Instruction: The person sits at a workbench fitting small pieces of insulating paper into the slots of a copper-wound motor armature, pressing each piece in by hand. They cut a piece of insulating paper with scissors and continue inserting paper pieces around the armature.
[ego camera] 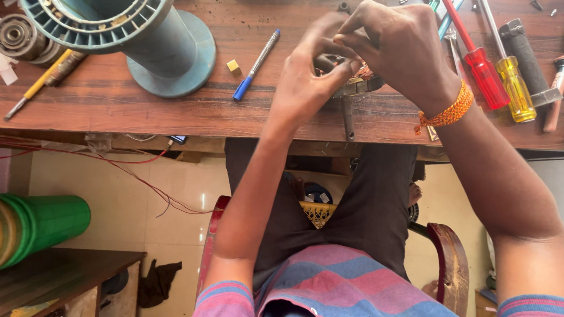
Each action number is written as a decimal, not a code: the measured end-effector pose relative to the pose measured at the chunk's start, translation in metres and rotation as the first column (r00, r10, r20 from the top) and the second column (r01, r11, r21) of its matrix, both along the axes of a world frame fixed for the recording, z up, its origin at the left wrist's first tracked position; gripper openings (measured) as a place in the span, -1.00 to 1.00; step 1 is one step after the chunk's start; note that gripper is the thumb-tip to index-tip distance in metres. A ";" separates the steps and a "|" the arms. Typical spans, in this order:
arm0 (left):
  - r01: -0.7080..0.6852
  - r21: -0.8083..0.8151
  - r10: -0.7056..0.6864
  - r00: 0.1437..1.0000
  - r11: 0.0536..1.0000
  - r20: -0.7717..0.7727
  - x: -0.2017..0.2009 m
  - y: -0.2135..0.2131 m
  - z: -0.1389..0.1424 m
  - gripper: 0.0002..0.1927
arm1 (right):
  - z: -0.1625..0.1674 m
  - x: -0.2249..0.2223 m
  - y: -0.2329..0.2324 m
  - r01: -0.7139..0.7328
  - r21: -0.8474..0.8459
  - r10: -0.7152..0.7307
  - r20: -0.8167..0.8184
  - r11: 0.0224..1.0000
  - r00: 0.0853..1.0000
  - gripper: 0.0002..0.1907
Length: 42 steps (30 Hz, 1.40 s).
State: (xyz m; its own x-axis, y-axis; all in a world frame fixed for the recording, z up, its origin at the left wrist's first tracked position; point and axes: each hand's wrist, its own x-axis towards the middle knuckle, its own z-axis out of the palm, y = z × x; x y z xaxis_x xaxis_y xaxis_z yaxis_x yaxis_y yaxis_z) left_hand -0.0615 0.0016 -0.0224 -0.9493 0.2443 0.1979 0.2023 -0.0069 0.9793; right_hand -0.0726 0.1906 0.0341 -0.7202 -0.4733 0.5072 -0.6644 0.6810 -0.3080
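I see my left hand and right hand pressed together at the wooden table's near edge, fingers pinching a small copper-wound part. Beyond lie a blue pen, screwdrivers and a teal spool.

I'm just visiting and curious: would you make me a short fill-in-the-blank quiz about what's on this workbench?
1. The pen lying left of the left hand has a ____ cap.
2. The right hand wears an ____ woven band at the wrist.
3. Beside the red-handled screwdriver lies one with a ____ handle.
4. The big teal spool stands on a ____ bench.

Missing words: blue; orange; yellow; wooden
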 end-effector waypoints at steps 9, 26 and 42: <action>0.275 -0.144 -0.308 0.895 0.951 -0.324 -0.030 -0.028 0.000 -0.83 | 0.005 0.062 -0.008 0.114 -0.124 -0.095 0.152 0.986 0.984 -0.82; 0.004 -0.521 -0.346 0.752 0.853 -0.561 0.002 -0.035 0.035 -0.42 | -0.082 0.109 -0.025 0.457 -0.586 -0.244 0.407 0.669 0.880 -0.88; -0.354 -0.260 0.093 0.732 0.899 -0.675 0.032 0.005 -0.006 -0.63 | -0.030 0.093 0.032 0.286 -0.406 -0.200 0.240 0.868 0.950 -0.91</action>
